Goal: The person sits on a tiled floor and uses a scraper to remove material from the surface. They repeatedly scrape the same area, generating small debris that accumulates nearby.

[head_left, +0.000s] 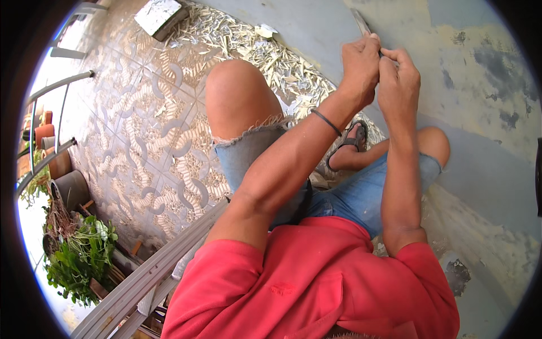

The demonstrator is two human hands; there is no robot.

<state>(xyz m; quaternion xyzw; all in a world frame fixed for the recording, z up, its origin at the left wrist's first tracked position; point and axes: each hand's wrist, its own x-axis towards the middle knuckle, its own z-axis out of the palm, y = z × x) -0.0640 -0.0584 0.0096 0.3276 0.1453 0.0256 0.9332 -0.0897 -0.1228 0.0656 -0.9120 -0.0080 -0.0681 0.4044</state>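
Both hands meet at the upper right, in front of a grey wall (423, 55) with peeling, patchy paint. My left hand (362, 63) is closed around a narrow metal blade, perhaps a scraper or knife (360, 21), whose end points up and away along the wall. Close against it, my right hand (398, 76) grips the tool's dark rear part, mostly hidden by the fingers. Which part of the blade touches the wall cannot be told. Pale paint flakes (292, 68) lie heaped on the floor along the wall's foot, beyond my knees.
A paint-spattered block (160, 17) stands on the patterned tile floor (148, 127). Potted plants (80, 254) and metal rails (61, 87) are at the left. A metal ladder (156, 271) lies beside my left arm. My sandalled foot (349, 146) is near the flakes.
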